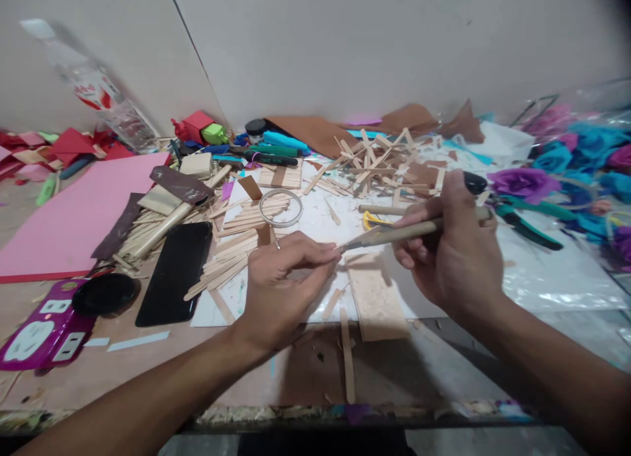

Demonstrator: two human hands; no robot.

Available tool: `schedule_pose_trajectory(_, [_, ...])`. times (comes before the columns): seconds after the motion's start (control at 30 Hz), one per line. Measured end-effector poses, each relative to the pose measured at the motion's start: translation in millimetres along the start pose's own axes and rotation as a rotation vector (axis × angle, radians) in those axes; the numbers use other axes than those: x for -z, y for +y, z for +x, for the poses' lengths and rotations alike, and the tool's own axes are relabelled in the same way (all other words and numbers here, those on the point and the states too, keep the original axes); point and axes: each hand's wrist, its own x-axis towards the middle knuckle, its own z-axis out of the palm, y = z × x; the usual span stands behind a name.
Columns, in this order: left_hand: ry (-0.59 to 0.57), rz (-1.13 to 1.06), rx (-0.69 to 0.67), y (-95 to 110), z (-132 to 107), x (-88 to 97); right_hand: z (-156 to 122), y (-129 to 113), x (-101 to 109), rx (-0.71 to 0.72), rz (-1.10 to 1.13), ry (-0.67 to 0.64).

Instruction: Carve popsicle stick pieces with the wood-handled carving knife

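My left hand [286,278] is closed in a pinch, its fingertips at the end of a thin, pale craft stick [367,235]. My right hand [456,249] wraps around a long tool with a tan wooden handle [419,230]. The tool's narrow grey tip meets the stick right beside my left fingertips. Below the hands lies a flat wooden block [377,301], with a single craft stick [348,357] in front of it. Just behind the tool is a yellow object [372,221], partly hidden by my right hand.
Many craft sticks [231,249] lie fanned at the left, under a ring [280,208]; more are heaped [377,160] behind. A black phone [175,272] and a purple case [44,324] lie left. Green-handled pliers [532,219] and paper flowers [525,182] are right; a bottle [98,91] leans behind.
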Motion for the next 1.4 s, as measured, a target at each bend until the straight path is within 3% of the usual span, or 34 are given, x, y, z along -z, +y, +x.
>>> schedule_pose_trajectory(0.2, [0.025, -0.113, 0.226, 5.7, 4.5, -5.2, 9.7, 0.8, 2.9, 0.035, 0.039, -0.182])
schedule_pose_trajectory(0.27, [0.054, -0.134, 0.304, 5.8, 7.7, -4.4, 13.1, -2.7, 6.7, 0.1, 0.045, -0.227])
schedule_pose_trajectory(0.33, [0.093, -0.172, 0.374, 3.4, 12.5, -1.1, 15.6, -6.9, 12.7, 0.253, -0.015, -0.246])
schedule_pose_trajectory(0.43, [0.177, -0.242, 0.403, -5.1, 22.5, 7.1, 17.9, -9.7, 22.0, 0.613, -0.368, -0.373])
schedule_pose_trajectory(0.53, [0.28, -0.236, 0.38, -16.5, 32.9, 16.3, 19.6, -4.2, 26.0, 0.824, -0.836, -0.701])
schedule_pose_trajectory(0.63, [0.342, -0.259, 0.362, -25.9, 41.5, 24.4, 20.8, 3.4, 24.7, 0.754, -1.05, -0.948])
schedule_pose_trajectory(0.73, [0.392, -0.255, 0.329, -30.2, 49.1, 32.2, 20.8, 2.6, 23.0, 0.671, -1.111, -1.107])
schedule_pose_trajectory(0.9, [0.508, -0.318, 0.279, -28.0, 64.7, 47.3, 15.1, -11.4, 18.2, 0.714, -1.068, -1.163])
schedule_pose_trajectory(1.07, [0.603, -0.323, 0.312, -29.2, 77.4, 58.5, 9.6, -7.9, -12.2, 0.78, -1.169, -1.098])
schedule_pose_trajectory(1.23, [0.651, -0.341, 0.348, -34.6, 82.3, 63.6, -2.5, 17.7, -78.1, 0.877, -1.409, -1.208])
schedule_pose_trajectory(1.4, [0.642, -0.371, 0.376, -36.8, 83.9, 66.3, -11.0, 50.0, -129.2, 0.955, -1.498, -1.191])
